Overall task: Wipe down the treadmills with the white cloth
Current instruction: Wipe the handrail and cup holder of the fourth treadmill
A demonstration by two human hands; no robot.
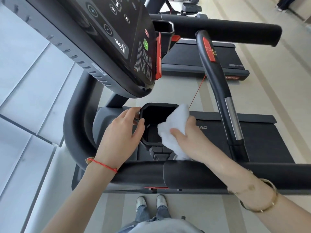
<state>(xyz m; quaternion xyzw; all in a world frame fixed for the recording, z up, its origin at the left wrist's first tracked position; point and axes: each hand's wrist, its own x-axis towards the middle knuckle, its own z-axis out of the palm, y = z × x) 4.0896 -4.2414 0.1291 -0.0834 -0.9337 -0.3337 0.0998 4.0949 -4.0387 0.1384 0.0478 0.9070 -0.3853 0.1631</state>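
Note:
I stand beside a black treadmill [79, 125] and look down at its cup holder [157, 106], a black open bin under the console [104, 36]. My right hand [190, 140] grips a bunched white cloth [175, 121] and presses it against the holder's right rim and inner wall. My left hand [122, 132] holds the holder's left rim, fingers curled over the edge and thumb on the inside. The padded side handrail [193, 177] runs under both forearms.
A curved black grip bar [217, 81] with a red stop button and a red safety cord rises on the right. The treadmill belt [262, 132] lies beyond. A second treadmill [202, 52] stands further back. Pale floor and glass panels are on the left; my shoes below.

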